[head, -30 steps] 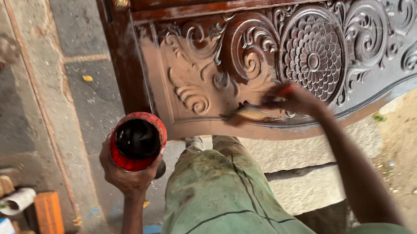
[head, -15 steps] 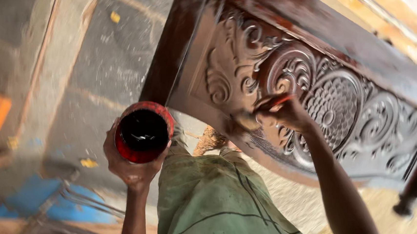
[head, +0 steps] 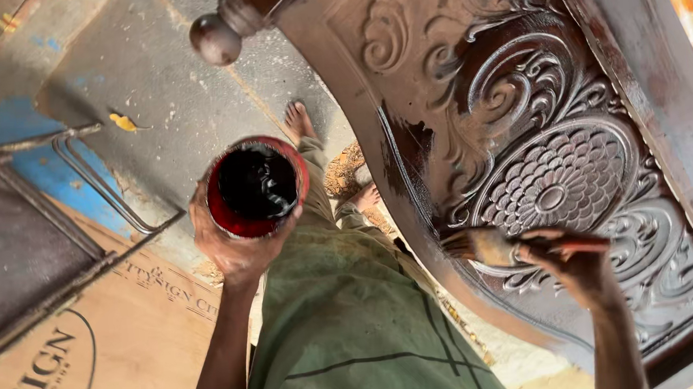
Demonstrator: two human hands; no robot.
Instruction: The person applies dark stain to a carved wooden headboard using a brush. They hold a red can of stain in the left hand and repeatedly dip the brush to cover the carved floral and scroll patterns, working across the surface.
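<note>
Carved wooden panel point(head: 558, 196), glossy dark stain, floral relief. Right grip point(head: 571, 260) clenched on flat brush point(head: 488, 245), bristles touching carving. Left grip point(head: 236, 243) grasping round red tin point(head: 255, 187), dark liquid inside.

Daylight was bright and warm where I stood, strongest at the upper right, where the orange edge washed out. Wet gloss glinted on the carved panel point(head: 556, 164), and a pale streak of glare curled on the dark liquid in the red tin point(head: 257, 188) that my left hand point(head: 232, 247) held. My right hand point(head: 575, 264) and the brush point(head: 488, 245) were smeared with motion blur. The view sat heavily tilted, and the floor at upper left looked soft and dimmer.
</note>
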